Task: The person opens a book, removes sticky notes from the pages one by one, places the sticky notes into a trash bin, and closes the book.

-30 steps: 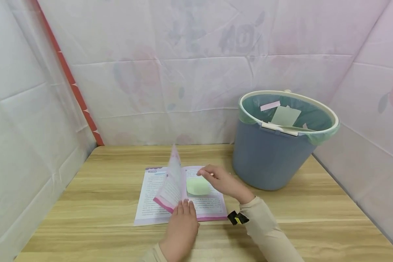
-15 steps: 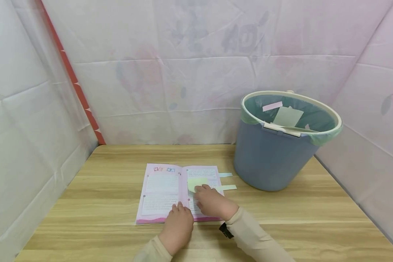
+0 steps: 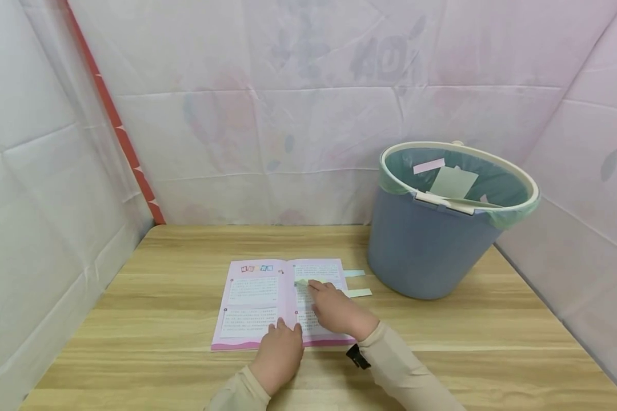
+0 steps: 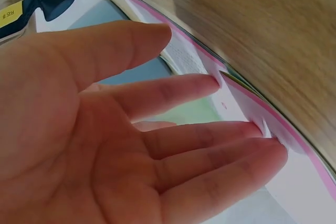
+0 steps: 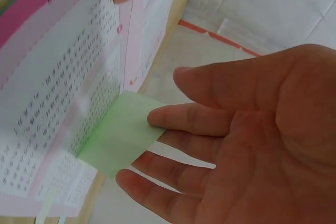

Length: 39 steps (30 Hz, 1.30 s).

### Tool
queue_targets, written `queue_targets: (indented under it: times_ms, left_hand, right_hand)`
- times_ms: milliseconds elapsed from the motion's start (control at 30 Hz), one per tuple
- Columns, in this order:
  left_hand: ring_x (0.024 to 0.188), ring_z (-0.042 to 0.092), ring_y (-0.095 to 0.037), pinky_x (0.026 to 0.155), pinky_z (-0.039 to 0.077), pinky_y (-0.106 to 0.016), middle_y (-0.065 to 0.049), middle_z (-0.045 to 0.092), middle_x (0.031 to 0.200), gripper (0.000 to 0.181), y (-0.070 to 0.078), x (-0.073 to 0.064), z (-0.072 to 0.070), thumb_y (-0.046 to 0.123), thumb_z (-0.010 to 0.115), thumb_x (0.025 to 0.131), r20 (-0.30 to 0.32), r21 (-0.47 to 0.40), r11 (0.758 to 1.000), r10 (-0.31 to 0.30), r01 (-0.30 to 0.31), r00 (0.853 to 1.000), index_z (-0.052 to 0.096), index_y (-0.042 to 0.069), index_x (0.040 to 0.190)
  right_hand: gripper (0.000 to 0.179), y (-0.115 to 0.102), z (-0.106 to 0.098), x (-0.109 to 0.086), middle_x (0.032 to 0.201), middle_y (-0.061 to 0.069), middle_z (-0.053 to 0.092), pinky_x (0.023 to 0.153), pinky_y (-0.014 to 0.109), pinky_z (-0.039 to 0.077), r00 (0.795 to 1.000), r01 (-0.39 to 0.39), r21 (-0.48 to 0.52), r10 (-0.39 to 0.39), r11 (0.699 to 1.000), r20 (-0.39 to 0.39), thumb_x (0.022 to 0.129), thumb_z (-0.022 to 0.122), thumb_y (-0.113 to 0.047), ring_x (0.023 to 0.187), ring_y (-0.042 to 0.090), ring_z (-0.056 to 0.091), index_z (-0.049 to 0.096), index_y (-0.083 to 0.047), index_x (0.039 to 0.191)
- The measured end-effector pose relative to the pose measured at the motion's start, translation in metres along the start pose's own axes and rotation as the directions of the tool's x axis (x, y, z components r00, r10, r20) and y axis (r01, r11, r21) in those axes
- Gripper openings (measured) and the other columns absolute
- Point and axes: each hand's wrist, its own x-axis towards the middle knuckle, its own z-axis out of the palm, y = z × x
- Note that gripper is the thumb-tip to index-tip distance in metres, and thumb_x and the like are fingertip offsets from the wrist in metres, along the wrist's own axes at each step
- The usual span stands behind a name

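Note:
An open book point(image 3: 252, 291) with pink-edged printed pages lies on the wooden table. My left hand point(image 3: 279, 354) rests at the bottom edge near the fold, fingertips on the pages; the left wrist view shows its fingers extended. On the right page is a pale green sticky note point(image 5: 118, 135), one side against the paper and the other standing away from it. My right hand point(image 3: 339, 311) reaches over that page. Its index fingertip touches the note's free side, while the thumb point(image 5: 226, 82) stays apart. In the head view this hand covers most of the note.
Blue point(image 3: 355, 273) and pale green point(image 3: 360, 293) paper tabs stick out of the book's right side. A blue-grey bin point(image 3: 421, 245) with a green liner stands behind right, holding a pink strip point(image 3: 429, 166) and a green note point(image 3: 453, 181). White cloth walls point(image 3: 211, 142) enclose the table.
A page turned over to the left has settled flat, showing a new spread. The right hand came down onto the right page's note, whose side now lifts. The left hand stays at the bottom edge.

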Motion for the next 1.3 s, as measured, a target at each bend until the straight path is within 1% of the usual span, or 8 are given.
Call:
queue_targets:
  times_ms: [167,400,567,700,800,967,1200,1300]
  left_hand:
    - [0.088,0.067,-0.044,0.066,0.058,-0.045,-0.031,0.066,0.103,0.036,0.000,0.000,0.001,0.025,0.072,0.084,0.001,0.013,1.000,-0.013,0.013,1.000,0.069,0.000,0.110]
    - [0.088,0.068,-0.044,0.066,0.058,-0.045,-0.031,0.066,0.102,0.037,0.000,0.001,0.004,0.026,0.074,0.083,-0.019,0.026,1.000,-0.015,0.015,1.000,0.069,0.001,0.109]
    - [0.089,0.068,-0.044,0.067,0.059,-0.044,-0.030,0.066,0.102,0.040,0.001,0.001,0.003,0.029,0.075,0.081,-0.025,0.056,0.998,-0.009,0.010,1.000,0.069,0.001,0.109]
    - [0.089,0.068,-0.043,0.066,0.059,-0.043,-0.029,0.067,0.103,0.042,0.001,0.001,0.003,0.031,0.075,0.081,-0.018,0.074,0.997,-0.006,0.008,1.000,0.069,0.001,0.111]
    - [0.089,0.068,-0.043,0.066,0.059,-0.043,-0.029,0.067,0.103,0.042,0.001,0.000,0.003,0.032,0.075,0.081,-0.012,0.086,0.996,-0.007,0.008,1.000,0.069,0.002,0.111]
    - [0.090,0.068,-0.042,0.066,0.059,-0.042,-0.029,0.067,0.104,0.043,0.002,0.000,0.002,0.032,0.074,0.082,-0.002,0.094,0.995,-0.010,0.011,1.000,0.068,0.002,0.112]
    - [0.091,0.067,-0.043,0.067,0.059,-0.042,-0.030,0.066,0.104,0.042,0.003,0.000,0.001,0.031,0.074,0.082,-0.010,0.079,0.997,-0.023,0.024,1.000,0.068,0.001,0.111]
    - [0.091,0.067,-0.043,0.067,0.059,-0.043,-0.030,0.066,0.104,0.042,0.004,0.000,0.001,0.031,0.075,0.082,-0.010,0.072,0.997,-0.029,0.030,1.000,0.068,0.001,0.111]
  right_hand:
    - [0.042,0.004,-0.004,0.001,0.141,0.028,0.043,0.098,0.053,0.044,1.000,-0.015,0.037,0.016,0.999,-0.024,0.093,0.058,0.000,0.122,0.046,0.047,0.047,0.018,0.129]
    - [0.042,0.011,-0.006,0.001,0.144,0.028,0.040,0.097,0.058,0.043,0.998,-0.041,0.054,0.044,0.998,-0.044,0.095,0.055,-0.002,0.125,0.046,0.045,0.044,0.017,0.132]
    - [0.041,0.014,-0.010,0.001,0.142,0.029,0.041,0.104,0.055,0.038,0.997,-0.043,0.039,0.046,0.998,-0.069,0.095,0.054,0.001,0.127,0.045,0.043,0.045,0.019,0.130]
    - [0.040,0.016,-0.014,0.001,0.143,0.029,0.040,0.108,0.053,0.033,0.996,-0.053,0.033,0.056,0.998,-0.073,0.095,0.052,0.002,0.131,0.043,0.040,0.044,0.019,0.131]
    - [0.041,0.018,-0.016,0.001,0.144,0.029,0.039,0.106,0.053,0.035,0.994,-0.070,0.045,0.074,0.996,-0.081,0.095,0.051,0.003,0.129,0.045,0.041,0.043,0.019,0.132]
    - [0.041,0.024,-0.023,-0.001,0.143,0.032,0.038,0.106,0.056,0.034,0.991,-0.074,0.076,0.082,0.994,-0.102,0.095,0.051,0.005,0.130,0.047,0.039,0.041,0.021,0.131]
    - [0.041,0.030,-0.040,-0.008,0.138,0.036,0.041,0.103,0.058,0.036,0.978,-0.043,0.065,0.056,0.997,-0.201,0.092,0.050,0.008,0.125,0.051,0.042,0.043,0.021,0.130]
    - [0.041,0.030,-0.055,-0.016,0.137,0.034,0.043,0.101,0.057,0.038,0.964,0.011,0.072,0.008,0.997,-0.265,0.092,0.050,0.009,0.124,0.050,0.043,0.044,0.017,0.132]
